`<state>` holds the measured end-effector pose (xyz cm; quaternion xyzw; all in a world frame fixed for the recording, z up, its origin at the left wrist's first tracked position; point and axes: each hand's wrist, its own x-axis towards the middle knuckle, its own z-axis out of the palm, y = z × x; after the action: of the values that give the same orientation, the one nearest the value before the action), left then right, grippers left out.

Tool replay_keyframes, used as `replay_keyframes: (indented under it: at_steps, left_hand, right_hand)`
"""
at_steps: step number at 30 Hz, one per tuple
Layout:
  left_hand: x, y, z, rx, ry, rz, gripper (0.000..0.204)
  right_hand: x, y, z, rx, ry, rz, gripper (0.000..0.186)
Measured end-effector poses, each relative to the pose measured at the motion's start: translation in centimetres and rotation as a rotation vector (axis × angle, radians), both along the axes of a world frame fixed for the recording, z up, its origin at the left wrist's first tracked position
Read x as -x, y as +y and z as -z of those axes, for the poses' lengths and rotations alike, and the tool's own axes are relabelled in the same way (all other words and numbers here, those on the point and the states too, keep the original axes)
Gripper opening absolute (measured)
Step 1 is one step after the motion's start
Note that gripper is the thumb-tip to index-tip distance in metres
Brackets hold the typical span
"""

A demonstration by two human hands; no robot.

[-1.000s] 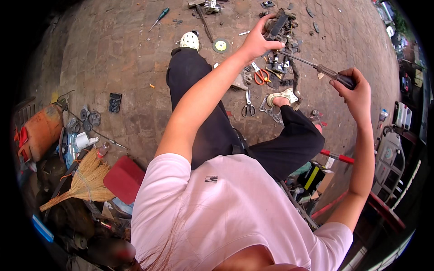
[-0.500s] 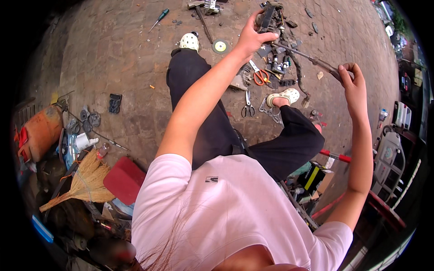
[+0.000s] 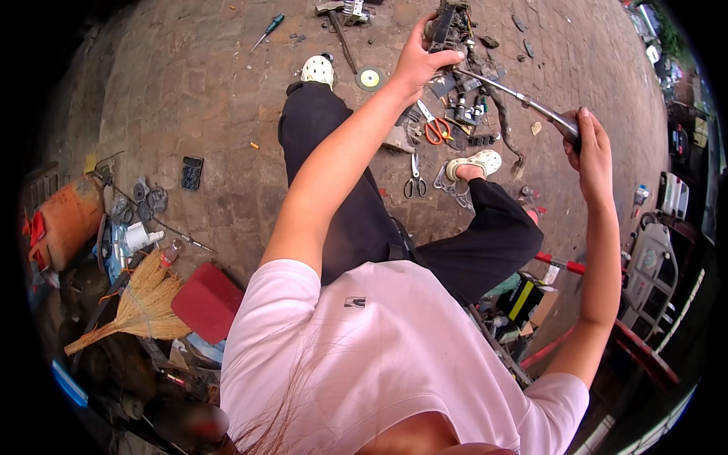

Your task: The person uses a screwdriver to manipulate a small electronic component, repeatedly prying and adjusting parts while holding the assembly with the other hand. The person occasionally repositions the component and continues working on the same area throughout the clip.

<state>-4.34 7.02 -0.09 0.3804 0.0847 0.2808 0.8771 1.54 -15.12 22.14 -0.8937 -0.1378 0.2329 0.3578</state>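
Observation:
Up at the top of the view, my left hand [image 3: 422, 64] is closed around a dark, grimy mechanical part [image 3: 449, 30] with a black block on it. My right hand [image 3: 593, 148] grips the handle end of a long, thin screwdriver [image 3: 525, 99] with a shiny metal shank. Its shank slants up and left, and the tip reaches the lower edge of the part, beside my left thumb. Whether the tip touches the part or sits in it, I cannot tell.
Orange-handled scissors [image 3: 437, 129], black-handled scissors [image 3: 415, 182], a hammer [image 3: 343, 42], a yellow-centred disc [image 3: 369, 78] and a green screwdriver [image 3: 268, 32] lie on the brick ground. Left are a straw broom [image 3: 144, 303], a red seat [image 3: 208, 303] and an orange cylinder [image 3: 70, 220].
The screwdriver has turned, and its shank now catches the light. My right fingers have shifted lower and wrap further round its handle. My left hand and the part have moved slightly left.

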Motion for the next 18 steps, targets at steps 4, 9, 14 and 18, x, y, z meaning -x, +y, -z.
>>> replay_keyframes:
  at_steps: [4,9,14,18]
  left_hand:
    - [0.1,0.0,-0.1,-0.031,0.034,0.019,0.085]
    - [-0.4,0.2,0.4,-0.051,0.030,-0.048,0.086]
    - [-0.1,0.0,-0.1,-0.060,0.020,-0.011,0.087]
    - [-0.3,-0.2,0.1,-0.057,0.003,-0.021,0.088]
  right_hand:
    - [0.1,0.6,-0.3,-0.010,-0.029,-0.005,0.027]
    - [-0.8,-0.4,-1.8,-0.032,0.246,-0.136,0.020]
    - [-0.5,-0.2,-1.6,-0.014,-0.024,-0.216,0.029]
    - [-0.1,0.1,-1.3,-0.012,-0.130,-0.208,0.036]
